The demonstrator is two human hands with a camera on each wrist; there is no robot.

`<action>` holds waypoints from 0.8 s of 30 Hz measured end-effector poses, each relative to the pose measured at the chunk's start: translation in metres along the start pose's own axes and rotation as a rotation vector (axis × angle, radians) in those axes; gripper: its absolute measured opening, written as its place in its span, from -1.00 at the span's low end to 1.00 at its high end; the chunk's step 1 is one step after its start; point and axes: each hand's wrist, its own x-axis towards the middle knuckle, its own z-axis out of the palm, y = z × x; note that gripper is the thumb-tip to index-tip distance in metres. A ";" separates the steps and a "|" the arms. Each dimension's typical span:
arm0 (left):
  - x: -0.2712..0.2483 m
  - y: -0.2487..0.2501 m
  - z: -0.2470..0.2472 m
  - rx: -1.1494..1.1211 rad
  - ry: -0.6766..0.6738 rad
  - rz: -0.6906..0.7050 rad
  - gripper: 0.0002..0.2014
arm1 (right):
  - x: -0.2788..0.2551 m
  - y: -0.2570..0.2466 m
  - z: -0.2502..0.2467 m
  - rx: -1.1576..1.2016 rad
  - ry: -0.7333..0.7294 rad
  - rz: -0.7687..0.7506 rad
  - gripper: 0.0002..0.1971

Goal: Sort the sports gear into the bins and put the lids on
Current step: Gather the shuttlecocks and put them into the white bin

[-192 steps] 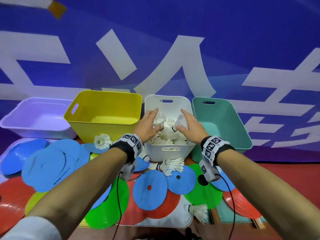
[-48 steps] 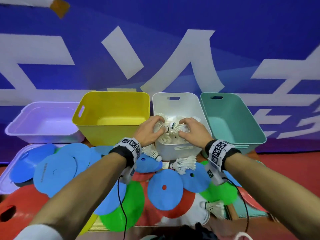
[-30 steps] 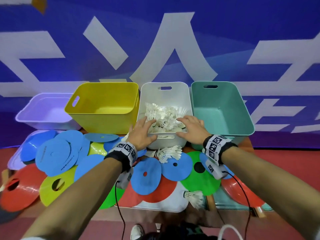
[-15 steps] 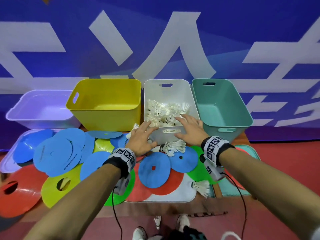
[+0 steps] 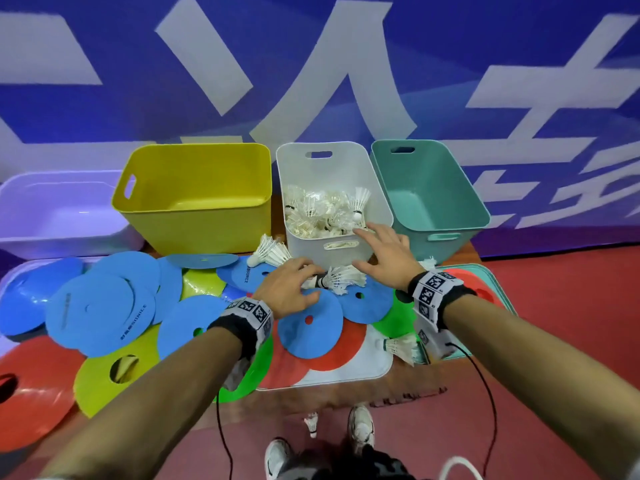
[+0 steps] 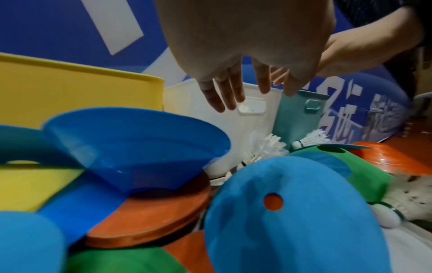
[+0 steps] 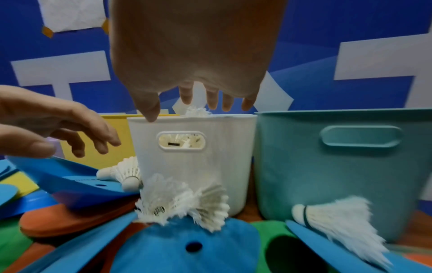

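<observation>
My left hand (image 5: 289, 289) hovers, fingers spread and empty, over the white feathered shuttlecock (image 5: 341, 279) lying at six o'clock of the white plastic bin (image 5: 332, 168); my right hand (image 5: 384, 258), loose and empty, hangs at its near rim. I'd pinch the cork, sparing the feathers.

Black wristbands (image 5: 239, 329) with checkered tags, trailing black cables (image 5: 221, 434).

White bin (image 5: 332, 188) holds piled shuttlecocks (image 5: 323, 213); yellow bin (image 5: 197, 195) beside it.
</observation>
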 end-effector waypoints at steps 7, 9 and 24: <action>0.021 0.026 0.033 0.045 -0.211 -0.028 -0.33 | -0.059 0.038 0.017 -0.026 0.059 0.166 -0.34; 0.029 0.031 0.036 0.067 -0.230 -0.053 -0.31 | -0.065 0.052 0.019 -0.031 0.029 0.213 -0.34; 0.081 0.049 0.054 0.050 -0.331 -0.278 -0.32 | -0.040 0.129 0.030 -0.092 -0.218 0.371 -0.30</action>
